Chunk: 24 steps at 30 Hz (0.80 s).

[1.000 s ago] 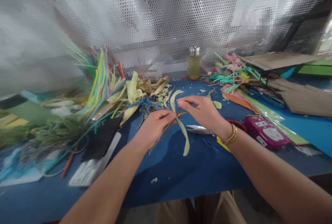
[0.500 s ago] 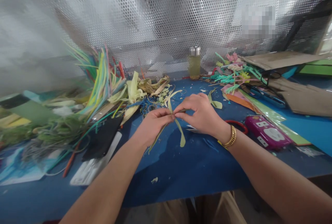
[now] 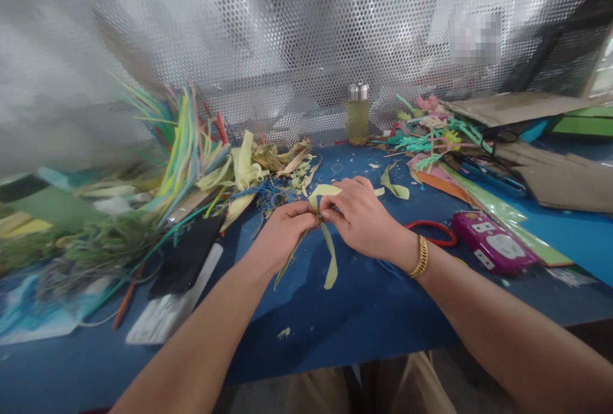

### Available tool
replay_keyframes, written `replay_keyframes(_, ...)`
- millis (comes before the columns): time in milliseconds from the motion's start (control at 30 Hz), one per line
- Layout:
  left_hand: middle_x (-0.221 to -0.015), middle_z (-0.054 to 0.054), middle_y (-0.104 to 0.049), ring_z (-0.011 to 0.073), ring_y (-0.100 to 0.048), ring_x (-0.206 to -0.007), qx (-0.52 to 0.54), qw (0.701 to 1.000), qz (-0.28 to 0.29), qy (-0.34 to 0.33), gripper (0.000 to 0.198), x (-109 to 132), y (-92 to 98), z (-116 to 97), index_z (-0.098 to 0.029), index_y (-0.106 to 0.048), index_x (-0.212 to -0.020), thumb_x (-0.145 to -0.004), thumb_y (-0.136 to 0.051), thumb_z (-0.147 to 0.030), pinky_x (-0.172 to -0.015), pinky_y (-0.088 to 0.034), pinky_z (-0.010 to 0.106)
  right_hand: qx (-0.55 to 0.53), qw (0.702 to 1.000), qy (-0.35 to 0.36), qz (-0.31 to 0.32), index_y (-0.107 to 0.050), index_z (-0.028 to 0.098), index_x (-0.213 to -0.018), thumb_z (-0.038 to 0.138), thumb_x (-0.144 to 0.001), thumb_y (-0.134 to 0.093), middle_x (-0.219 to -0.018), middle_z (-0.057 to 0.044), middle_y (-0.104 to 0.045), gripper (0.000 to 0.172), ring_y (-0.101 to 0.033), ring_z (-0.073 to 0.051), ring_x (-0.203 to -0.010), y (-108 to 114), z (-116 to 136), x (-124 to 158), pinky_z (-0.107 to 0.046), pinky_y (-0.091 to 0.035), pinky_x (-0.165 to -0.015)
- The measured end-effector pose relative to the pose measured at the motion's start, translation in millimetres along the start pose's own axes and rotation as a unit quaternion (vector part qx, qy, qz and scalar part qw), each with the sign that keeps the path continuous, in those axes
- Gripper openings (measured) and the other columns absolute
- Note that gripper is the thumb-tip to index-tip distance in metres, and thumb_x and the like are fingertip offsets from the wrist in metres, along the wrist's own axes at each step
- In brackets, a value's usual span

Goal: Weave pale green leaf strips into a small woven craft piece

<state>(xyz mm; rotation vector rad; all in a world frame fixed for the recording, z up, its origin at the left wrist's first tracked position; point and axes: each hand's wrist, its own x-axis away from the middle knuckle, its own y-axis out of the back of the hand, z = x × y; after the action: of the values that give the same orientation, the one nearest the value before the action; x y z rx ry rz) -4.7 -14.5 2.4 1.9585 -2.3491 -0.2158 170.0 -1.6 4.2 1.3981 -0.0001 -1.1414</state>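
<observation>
Pale green strips of corn husk (image 3: 330,260) meet at a point where both my hands pinch them above the blue table. My left hand (image 3: 287,229) is closed on them from the left, thumb against fingers. Close against it, my right hand (image 3: 361,216) has its fingers curled in on the same spot. One strip arches over the top, and others hang below toward me. Exactly how they cross is hidden by my fingertips. Red-handled scissors (image 3: 433,233) lie just right of my right wrist, their blades out of sight beneath my hand.
Dry husks (image 3: 246,165) and tangled blue string (image 3: 268,193) lie behind my left hand. Left are colourful stems (image 3: 184,139) and a black phone (image 3: 186,257). Right are a purple case (image 3: 495,241), pipe-cleaner flowers (image 3: 426,136) and cardboard (image 3: 565,181). A bottle (image 3: 358,117) stands behind.
The upper strip, which stood up and leaned right, now bends over toward my right hand. My right fingers have curled in closer to my left fingertips. My left hand has barely moved.
</observation>
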Motion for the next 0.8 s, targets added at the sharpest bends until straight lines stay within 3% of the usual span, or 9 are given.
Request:
replay_keyframes(167,-0.06,-0.001,-0.056,0.0127,-0.047,-0.059,-0.016,1.0,0.008,-0.005,0.01,0.2,2.2,1.2,-0.017,-0.065,-0.066,-0.071,-0.063,-0.025,-0.058,-0.036,0.027,-0.015,1.0,0.012,-0.007,-0.056,0.018,-0.083,0.02,-0.092,-0.046,-0.084,-0.004,-0.063,0.013,-0.051,-0.019,-0.082,2.3,-3.1,-0.8,-0.035,-0.03,-0.081)
replay_keyframes(267,-0.07,0.0,-0.062,0.0145,-0.053,-0.066,-0.039,0.999,0.005,-0.006,0.017,0.2,3.2,-1.9,-0.018,-0.07,-0.08,-0.076,-0.067,-0.035,-0.063,-0.039,0.028,-0.045,0.998,-0.033,-0.031,-0.057,0.019,-0.078,0.02,-0.09,-0.051,-0.08,-0.002,-0.064,0.013,-0.054,-0.018,-0.081,4.1,-8.1,-3.3,-0.034,-0.032,-0.081)
replay_keyframes(333,-0.088,0.003,-0.068,0.0187,-0.059,-0.082,-0.056,0.995,-0.056,-0.053,0.028,1.3,3.6,-6.2,-0.021,-0.071,-0.099,-0.078,-0.068,-0.039,-0.073,-0.044,0.03,-0.072,0.992,-0.08,-0.069,-0.059,0.019,-0.078,0.019,-0.087,-0.055,-0.081,-0.002,-0.065,0.01,-0.056,-0.017,-0.081,3.9,-12.6,-4.3,-0.033,-0.035,-0.08)
replay_keyframes(400,-0.106,0.005,-0.069,0.0224,-0.059,-0.101,-0.096,0.972,-0.158,-0.144,0.034,4.5,4.2,-11.6,-0.024,-0.068,-0.111,-0.081,-0.067,-0.039,-0.086,-0.044,0.033,-0.096,0.98,-0.123,-0.12,-0.059,0.019,-0.077,0.018,-0.086,-0.056,-0.081,-0.003,-0.066,0.009,-0.057,-0.016,-0.079,2.8,-16.5,-4.5,-0.031,-0.039,-0.076)
replay_keyframes(500,-0.104,0.005,-0.068,0.0229,-0.059,-0.104,-0.2,0.903,-0.263,-0.273,0.017,12.5,4.0,-18.8,-0.024,-0.071,-0.098,-0.086,-0.063,-0.033,-0.094,-0.042,0.035,-0.12,0.958,-0.181,-0.188,-0.059,0.019,-0.074,0.019,-0.085,-0.057,-0.078,-0.003,-0.066,0.011,-0.058,-0.015,-0.074,1.0,-18.9,-4.2,-0.03,-0.043,-0.072)
replay_keyframes(567,-0.093,0.004,-0.07,0.0217,-0.062,-0.094,-0.241,0.89,-0.227,-0.312,0.015,16.8,2.1,-20.4,-0.024,-0.072,-0.09,-0.088,-0.058,-0.028,-0.091,-0.044,0.034,-0.147,0.943,-0.211,-0.212,-0.06,0.019,-0.073,0.021,-0.084,-0.058,-0.077,-0.003,-0.066,0.012,-0.058,-0.015,-0.071,0.1,-17.7,-4.4,-0.031,-0.044,-0.071)
replay_keyframes(667,-0.095,0.004,-0.073,0.0221,-0.064,-0.094,-0.292,0.894,-0.15,-0.305,0.02,17.0,-1.3,-17.0,-0.025,-0.074,-0.093,-0.09,-0.054,-0.025,-0.09,-0.046,0.035,-0.22,0.92,-0.241,-0.216,-0.063,0.018,-0.074,0.024,-0.082,-0.061,-0.076,-0.002,-0.067,0.011,-0.058,-0.014,-0.07,-1.7,-13.2,-5.2,-0.03,-0.046,-0.069)
replay_keyframes(800,-0.107,0.004,-0.073,0.0239,-0.063,-0.105,-0.308,0.902,-0.163,-0.255,0.024,8.6,0.2,-7.9,-0.026,-0.073,-0.103,-0.09,-0.053,-0.025,-0.092,-0.046,0.037,-0.305,0.897,-0.254,-0.195,-0.064,0.017,-0.076,0.026,-0.081,-0.063,-0.075,-0.002,-0.067,0.01,-0.058,-0.013,-0.069,-5.0,-8.4,-5.1,-0.028,-0.045,-0.067)
